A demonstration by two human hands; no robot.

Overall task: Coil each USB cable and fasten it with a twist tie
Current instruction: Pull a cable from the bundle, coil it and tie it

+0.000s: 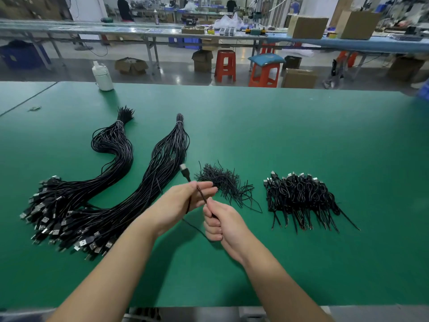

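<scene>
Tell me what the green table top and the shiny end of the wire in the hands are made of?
The table top looks like a green rubbery or vinyl mat: matte, with soft reflections. The plug on the held cable seems to be silvery metal with a black plastic grip, though it is blurred.

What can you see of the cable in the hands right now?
The cable is thin, black and looks plastic-sheathed, with a black USB plug tipped in silver metal. The left hand pinches it just below the plug, which sticks up and to the left. The right hand has a fist grip on it lower down. A slack length trails from under the hands onto the green table. It is not coiled yet.
</scene>
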